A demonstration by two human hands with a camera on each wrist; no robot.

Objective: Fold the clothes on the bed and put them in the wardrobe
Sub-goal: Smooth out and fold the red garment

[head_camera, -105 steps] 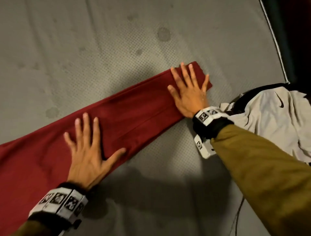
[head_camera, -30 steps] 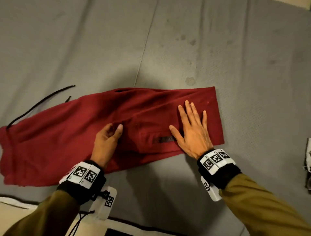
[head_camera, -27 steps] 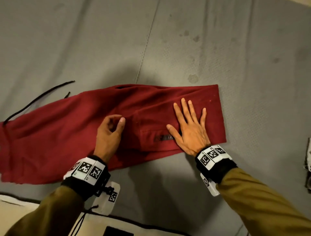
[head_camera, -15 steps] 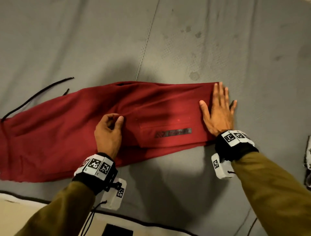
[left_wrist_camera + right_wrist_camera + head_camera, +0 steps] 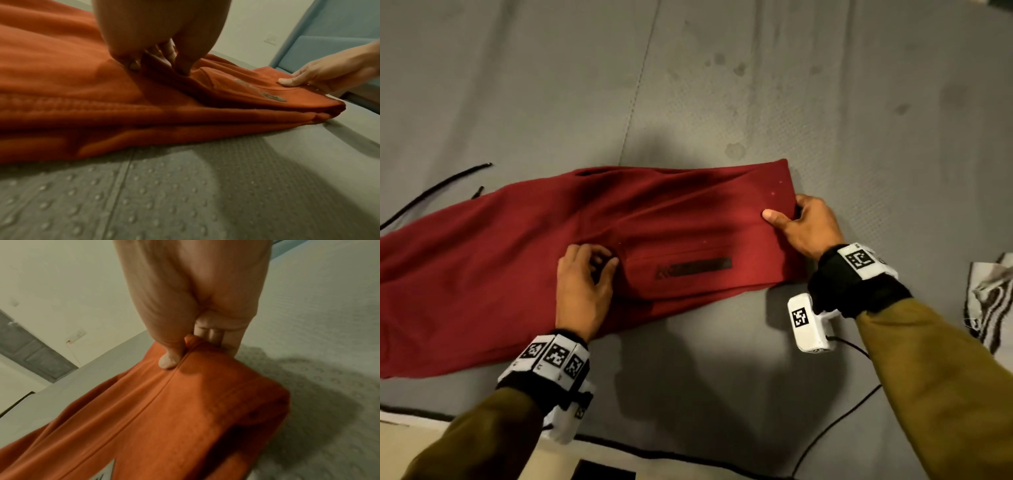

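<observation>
Right hand, formerly flat, now pinches trousers' end; left hand pinches mid-fabric, fingertips hidden.

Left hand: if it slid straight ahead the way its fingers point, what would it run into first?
Probably more of the red garment that the left hand already pinches; it spreads ahead of the fingers. Past its far edge lies bare grey mattress.

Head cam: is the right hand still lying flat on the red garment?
No. The right hand now pinches the red garment's right edge, thumb on top and fingers curled under.
</observation>
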